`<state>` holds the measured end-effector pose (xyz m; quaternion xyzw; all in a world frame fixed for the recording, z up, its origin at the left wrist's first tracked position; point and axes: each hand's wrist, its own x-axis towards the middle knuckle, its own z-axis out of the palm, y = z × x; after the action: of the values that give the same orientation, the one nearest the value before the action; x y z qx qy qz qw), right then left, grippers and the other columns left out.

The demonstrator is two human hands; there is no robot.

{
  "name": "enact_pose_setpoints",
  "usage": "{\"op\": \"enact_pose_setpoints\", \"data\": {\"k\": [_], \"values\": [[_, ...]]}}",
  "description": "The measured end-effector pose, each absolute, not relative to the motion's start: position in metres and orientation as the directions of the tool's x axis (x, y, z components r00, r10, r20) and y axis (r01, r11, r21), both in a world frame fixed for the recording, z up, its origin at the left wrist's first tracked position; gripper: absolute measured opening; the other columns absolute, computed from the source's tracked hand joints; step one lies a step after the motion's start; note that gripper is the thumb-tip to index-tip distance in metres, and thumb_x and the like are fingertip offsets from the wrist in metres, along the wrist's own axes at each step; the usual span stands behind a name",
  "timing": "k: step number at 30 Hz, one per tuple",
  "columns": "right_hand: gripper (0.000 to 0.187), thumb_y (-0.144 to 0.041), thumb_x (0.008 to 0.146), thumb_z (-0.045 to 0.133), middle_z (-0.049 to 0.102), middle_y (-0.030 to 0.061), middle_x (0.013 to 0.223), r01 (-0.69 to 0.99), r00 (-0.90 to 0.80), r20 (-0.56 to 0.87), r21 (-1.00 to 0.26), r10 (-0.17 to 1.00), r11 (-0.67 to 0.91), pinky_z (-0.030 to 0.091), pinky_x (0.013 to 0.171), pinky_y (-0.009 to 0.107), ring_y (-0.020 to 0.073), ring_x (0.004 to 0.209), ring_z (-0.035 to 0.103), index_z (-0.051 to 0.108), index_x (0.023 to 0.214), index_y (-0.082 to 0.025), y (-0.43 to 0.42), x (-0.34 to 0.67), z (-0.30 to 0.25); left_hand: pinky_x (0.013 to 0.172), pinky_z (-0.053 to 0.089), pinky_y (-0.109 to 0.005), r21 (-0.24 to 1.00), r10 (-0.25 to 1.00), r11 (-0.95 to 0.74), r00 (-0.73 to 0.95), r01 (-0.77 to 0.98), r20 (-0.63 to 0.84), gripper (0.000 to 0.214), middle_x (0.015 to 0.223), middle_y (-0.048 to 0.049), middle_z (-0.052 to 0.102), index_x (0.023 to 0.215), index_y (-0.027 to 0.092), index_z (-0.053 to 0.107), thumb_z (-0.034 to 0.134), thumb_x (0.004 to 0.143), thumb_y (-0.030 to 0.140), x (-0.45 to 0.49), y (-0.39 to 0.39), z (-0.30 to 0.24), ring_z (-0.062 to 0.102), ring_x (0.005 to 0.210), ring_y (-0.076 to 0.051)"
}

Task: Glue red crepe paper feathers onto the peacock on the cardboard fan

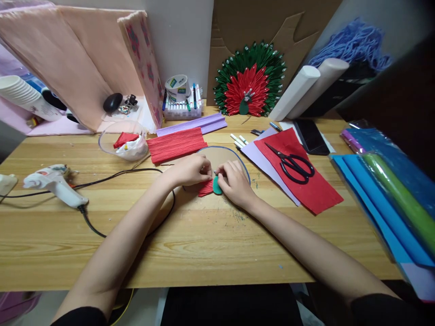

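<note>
My left hand [193, 170] is closed, its thumb and fingertips pinched at a small pleated piece of red crepe paper [205, 188]. Facing it, my right hand [235, 183] has its thumb and fingers closed on a small rounded green piece [217, 185], which touches or overlaps the red paper's edge; I cannot tell if the two are joined. Both hands rest over a brown disc with a blue rim [220, 156], which they partly cover. Just behind my left hand lies a folded strip of red crepe paper [176, 146].
To the left is a white glue gun [56, 183] with a black cord looping toward my left forearm. Black scissors [292, 165] lie on a red sheet [321, 192] at right. A red and green paper peacock [249, 81] stands at the back. A clear bowl [124, 145] holds scraps.
</note>
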<state>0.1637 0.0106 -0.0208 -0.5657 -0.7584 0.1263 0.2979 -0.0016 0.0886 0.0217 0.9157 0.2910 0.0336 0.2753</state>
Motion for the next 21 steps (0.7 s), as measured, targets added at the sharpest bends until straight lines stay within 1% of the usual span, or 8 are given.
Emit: {"op": "enact_pose_setpoints", "data": {"k": [9,15,21], "values": [[0.009,-0.014,0.08,0.043,0.054,0.0061,0.082,0.786,-0.188,0.304,-0.523,0.934,0.329,0.037,0.075,0.036,0.0235,0.083,0.044,0.048,0.083,-0.02,0.0107,0.1641,-0.022,0.065,0.04,-0.023,0.521,0.519,-0.707,0.851,0.478,-0.077,0.014,0.077,-0.0053,0.059,0.074,0.013,0.065,0.055,0.073,0.022,0.0026,0.0867,0.0214,0.053,0.07,-0.013],[0.01,-0.013,0.079,0.043,0.053,0.0053,0.08,0.748,-0.188,0.302,-0.573,0.934,0.336,0.038,0.075,0.035,0.0229,0.083,0.046,0.047,0.083,-0.021,0.0118,0.1648,-0.0206,0.064,0.039,-0.023,0.517,0.517,-0.713,0.853,0.474,-0.071,0.014,0.077,-0.005,0.058,0.074,0.013,0.065,0.054,0.073,0.022,0.0039,0.0866,0.0202,0.053,0.07,-0.013],[0.01,-0.011,0.079,0.043,0.054,0.0051,0.08,0.735,-0.173,0.296,-0.597,0.94,0.323,0.037,0.074,0.033,0.0214,0.082,0.046,0.047,0.081,-0.02,0.0119,0.1655,-0.0194,0.06,0.038,-0.023,0.495,0.538,-0.705,0.838,0.508,-0.093,0.016,0.077,-0.0048,0.058,0.077,0.014,0.065,0.055,0.072,0.026,-0.0017,0.0887,0.0242,0.052,0.067,-0.013]]}}
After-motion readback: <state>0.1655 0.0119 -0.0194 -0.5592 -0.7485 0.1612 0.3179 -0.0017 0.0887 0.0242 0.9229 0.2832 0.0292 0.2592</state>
